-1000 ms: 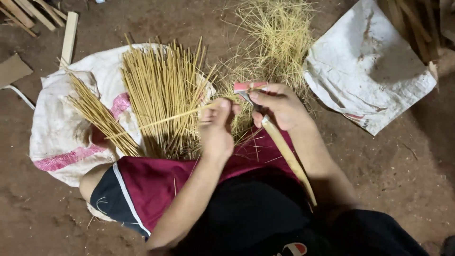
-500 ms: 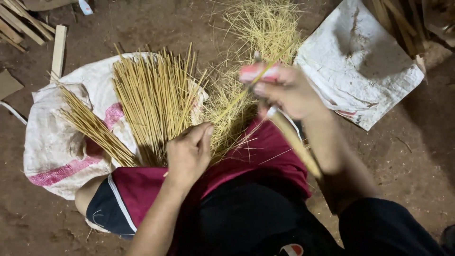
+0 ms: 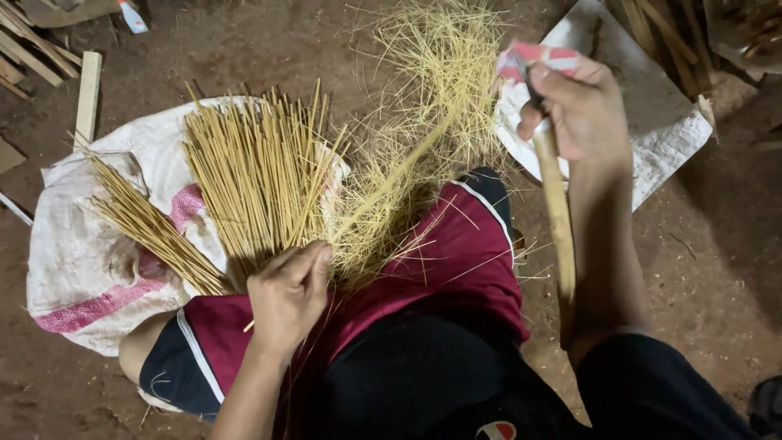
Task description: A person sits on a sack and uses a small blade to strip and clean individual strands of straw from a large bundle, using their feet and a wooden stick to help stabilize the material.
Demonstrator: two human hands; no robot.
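Observation:
My left hand [image 3: 289, 295] pinches the near end of a thin bamboo stick [image 3: 383, 189] above my lap, beside a fanned pile of bamboo sticks [image 3: 257, 175] lying on a white sack [image 3: 81, 244]. My right hand [image 3: 582, 106] is raised at the upper right and grips a knife with a long wooden handle [image 3: 556, 220]; its fingers are wrapped in red and white tape. The stick runs slanting up from the left hand toward the knife. A second small bundle of sticks [image 3: 151, 228] lies on the sack's left part.
A heap of fine yellow shavings [image 3: 440, 90] lies on the dirt floor beyond my knees. Another white sack [image 3: 643, 122] lies at the upper right. Wooden slats [image 3: 85, 94] sit at the upper left. My maroon shorts [image 3: 440, 269] fill the lower middle.
My right hand has swept up and to the right with the knife, away from the left hand. My left hand has dropped lower and left, holding the stick's near end.

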